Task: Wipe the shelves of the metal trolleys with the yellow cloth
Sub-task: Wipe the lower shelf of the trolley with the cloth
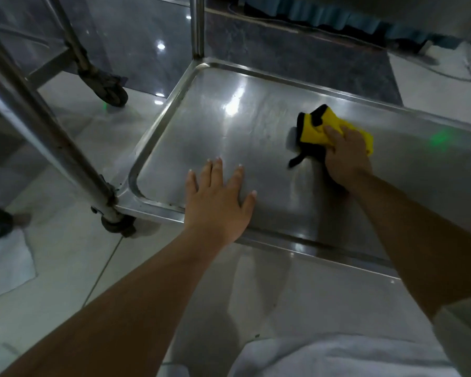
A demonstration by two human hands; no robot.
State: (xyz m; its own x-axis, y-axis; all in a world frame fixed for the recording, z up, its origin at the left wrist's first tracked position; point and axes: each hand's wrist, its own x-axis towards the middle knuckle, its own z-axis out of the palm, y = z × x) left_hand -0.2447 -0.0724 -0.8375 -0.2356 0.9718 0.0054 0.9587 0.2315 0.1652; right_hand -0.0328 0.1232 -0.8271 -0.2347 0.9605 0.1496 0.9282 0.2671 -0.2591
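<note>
Cloth (321, 129) sits bunched mid-shelf (201, 148), toward the far rim, my right hand (346, 156) curled over it and pressing down. Left hand (218, 202) lies flat, fingers spread, by the near-left corner. Unwiped steel lies left of the cloth, I reckon.

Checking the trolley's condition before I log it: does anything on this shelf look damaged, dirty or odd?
Nothing looks damaged. The shelf has dark grime specks along its left rim and near corner by the post. The right hand grips the cloth on the shelf; the left hand rests flat.
</note>
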